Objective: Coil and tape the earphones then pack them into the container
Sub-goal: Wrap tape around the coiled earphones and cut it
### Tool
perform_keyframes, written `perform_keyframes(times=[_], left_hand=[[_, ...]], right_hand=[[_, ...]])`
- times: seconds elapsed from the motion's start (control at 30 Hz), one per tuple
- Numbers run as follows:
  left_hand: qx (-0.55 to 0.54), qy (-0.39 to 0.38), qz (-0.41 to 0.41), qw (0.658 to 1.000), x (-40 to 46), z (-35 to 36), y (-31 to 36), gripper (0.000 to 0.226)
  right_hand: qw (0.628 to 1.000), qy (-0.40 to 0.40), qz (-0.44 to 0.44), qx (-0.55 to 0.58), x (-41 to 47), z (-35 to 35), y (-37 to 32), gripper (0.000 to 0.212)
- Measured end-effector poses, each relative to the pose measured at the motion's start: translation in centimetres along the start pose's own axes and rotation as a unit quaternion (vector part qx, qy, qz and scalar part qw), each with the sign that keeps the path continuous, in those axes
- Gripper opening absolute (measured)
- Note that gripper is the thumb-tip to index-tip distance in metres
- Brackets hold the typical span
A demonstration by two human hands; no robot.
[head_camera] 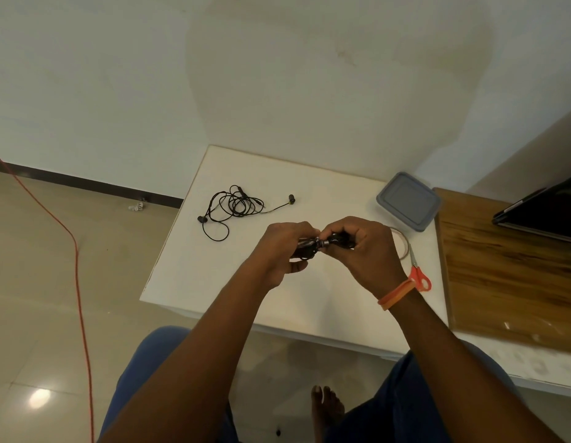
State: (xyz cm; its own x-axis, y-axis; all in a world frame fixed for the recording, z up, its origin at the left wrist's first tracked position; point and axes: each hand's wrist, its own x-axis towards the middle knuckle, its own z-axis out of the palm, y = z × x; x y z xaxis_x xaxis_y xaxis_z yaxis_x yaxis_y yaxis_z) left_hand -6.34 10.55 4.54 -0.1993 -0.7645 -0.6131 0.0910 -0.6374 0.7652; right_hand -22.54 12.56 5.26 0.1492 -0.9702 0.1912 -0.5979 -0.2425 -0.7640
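I see left hand (285,247) and right hand (362,247) both gripping coiled earphones (322,243) above table (309,302) | container (408,201) near far edge | loose earphones (236,204) lie apart

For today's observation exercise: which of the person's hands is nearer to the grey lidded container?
The right hand. It sits just in front and to the left of the container, gripping the coiled earphones. The left hand holds the coil's other end, further left.
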Motion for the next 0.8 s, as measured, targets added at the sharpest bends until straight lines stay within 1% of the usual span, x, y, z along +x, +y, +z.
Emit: perform_keyframes(times=[0.07,0.17,0.3,0.37,0.43,0.53,0.63,0.67,0.73,0.77,0.8], left_hand=[[-0.011,0.012,-0.016,1.0,0.1,-0.2,0.1,0.01],[-0.007,0.015,-0.042,0.999,0.3,-0.5,0.1,0.005],[-0.024,-0.034,-0.131,0.99,0.1,-1.1,0.1,0.01],[-0.065,-0.073,-0.18,0.979,0.0,-1.5,0.1,0.011],[-0.12,-0.111,-0.213,0.963,-0.2,-1.8,0.1,0.002],[-0.188,-0.151,-0.236,0.941,-0.3,-1.9,-0.1,0.009],[-0.217,-0.171,-0.247,0.929,-0.1,-1.7,-0.2,0.013],[-0.215,-0.168,-0.245,0.93,0.0,-1.6,-0.2,0.015],[-0.189,-0.157,-0.243,0.938,0.1,-1.5,-0.4,0.019],[-0.164,-0.144,-0.233,0.948,0.2,-1.4,-0.6,0.02],[-0.131,-0.126,-0.202,0.962,0.3,-1.3,-0.8,0.019]], right_hand=[[0.995,0.02,-0.07,-0.063,-0.1,0.4,0.0,0.013],[0.987,0.024,-0.114,-0.112,-0.1,0.5,-0.1,0.014],[0.976,-0.002,-0.184,-0.12,-0.2,0.4,-0.6,0.013],[0.976,-0.012,-0.192,-0.1,-0.2,0.6,-0.8,0.011],[0.985,-0.026,-0.16,-0.058,-0.3,0.5,-0.9,0.013],[0.998,-0.032,-0.05,0.036,-0.5,0.1,-1.4,0.017],[0.99,-0.041,0.048,0.122,-0.3,-0.3,-1.8,0.013],[0.984,-0.039,0.077,0.155,-0.3,-0.3,-1.9,0.013],[0.965,-0.007,0.137,0.223,-0.1,-0.2,-2.0,0.013],[0.952,0.013,0.169,0.254,0.0,-0.2,-1.9,0.013],[0.938,0.029,0.201,0.28,0.2,-0.2,-1.7,0.013]])
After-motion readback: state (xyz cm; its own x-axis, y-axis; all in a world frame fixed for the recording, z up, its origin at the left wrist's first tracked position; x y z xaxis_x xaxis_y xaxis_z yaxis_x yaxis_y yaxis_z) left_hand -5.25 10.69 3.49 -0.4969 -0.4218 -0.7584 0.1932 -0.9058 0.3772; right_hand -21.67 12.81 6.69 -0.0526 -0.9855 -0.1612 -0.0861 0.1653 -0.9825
